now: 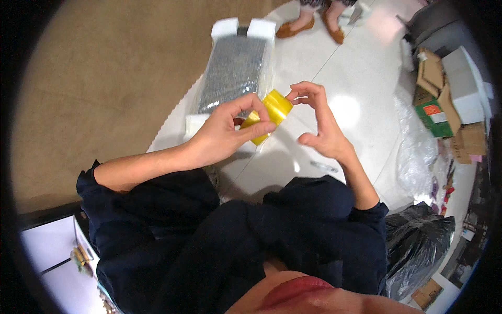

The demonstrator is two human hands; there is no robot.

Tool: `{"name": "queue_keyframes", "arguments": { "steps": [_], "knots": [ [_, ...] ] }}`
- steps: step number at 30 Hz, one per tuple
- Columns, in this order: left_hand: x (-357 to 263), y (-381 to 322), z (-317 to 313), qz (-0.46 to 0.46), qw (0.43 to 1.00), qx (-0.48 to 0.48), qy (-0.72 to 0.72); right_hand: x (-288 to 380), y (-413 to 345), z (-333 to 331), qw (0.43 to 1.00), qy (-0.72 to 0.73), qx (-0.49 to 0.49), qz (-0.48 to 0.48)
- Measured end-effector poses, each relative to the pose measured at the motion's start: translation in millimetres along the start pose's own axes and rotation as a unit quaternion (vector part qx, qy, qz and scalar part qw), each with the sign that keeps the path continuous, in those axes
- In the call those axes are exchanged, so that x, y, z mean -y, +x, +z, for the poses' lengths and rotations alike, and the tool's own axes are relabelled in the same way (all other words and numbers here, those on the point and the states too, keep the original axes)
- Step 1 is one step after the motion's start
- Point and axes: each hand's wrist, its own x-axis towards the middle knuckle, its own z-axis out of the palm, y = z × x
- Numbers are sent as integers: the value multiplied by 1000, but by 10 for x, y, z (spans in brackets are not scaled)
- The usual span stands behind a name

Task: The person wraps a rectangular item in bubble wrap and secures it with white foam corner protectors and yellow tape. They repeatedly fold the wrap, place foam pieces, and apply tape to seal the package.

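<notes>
My left hand [231, 127] grips a roll of yellow packing tape [277, 106], thumb on the near side and fingers curled over it. Beside the roll's right end is my right hand [321, 121], its thumb spread from bent fingers; the fingertips are at the roll's upper edge, and whether they touch it I cannot tell. Beyond my left hand, a long dark item wrapped in clear bubble wrap [235, 70] lies on the white tiled floor, with white foam blocks [262, 29] at its far corners and more white foam [195, 125] at its near end.
A small clear and grey item [324, 167] lies on the tiles [364, 78] by my right forearm. At right are loose bubble wrap [415, 157], cardboard boxes [435, 114], a white box [464, 84] and a black plastic bag [417, 247]. Another person's brown shoes [295, 29] stand at the top. Left is brown flooring [98, 78].
</notes>
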Motion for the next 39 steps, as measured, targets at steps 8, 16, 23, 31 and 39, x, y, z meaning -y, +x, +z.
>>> {"name": "queue_keyframes", "arguments": {
  "steps": [8, 16, 23, 31, 39],
  "knots": [
    [-156, 488, -128, 249, 953, -146, 88, 438, 228, 151, 983, -153, -92, 43],
    [-13, 743, 10, 370, 905, -198, 73, 686, 69, 248, 953, -228, -164, 113],
    [209, 1016, -54, 438, 869, -219, 77, 379, 250, 257, 971, -23, -168, 166],
    [324, 1024, -251, 427, 856, -269, 110, 270, 628, 523, 974, 7, -148, 173],
    [883, 298, -1182, 215, 918, -323, 78, -332, 705, 75, 947, 16, -169, 273]
  ]
}}
